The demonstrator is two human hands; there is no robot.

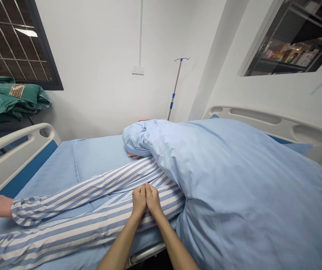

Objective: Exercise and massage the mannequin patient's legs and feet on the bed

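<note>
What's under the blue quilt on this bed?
Under the blue quilt, only fingers show at its edge, beside striped pyjamas; whatever body lies beneath is covered and cannot be seen.

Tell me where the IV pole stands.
In the head view, the IV pole stands by the far wall, right of the wall socket, behind the blue blanket.

Place: hospital ward | at the grip: striped patient pyjamas (pixel 93 221) under the left hand (pixel 139 200) and right hand (pixel 153 198) | left of the hands: white bed side rail (pixel 17 150) | beyond the hands: hospital bed (pixel 51 176), IV pole (pixel 175 88) against the wall
</note>
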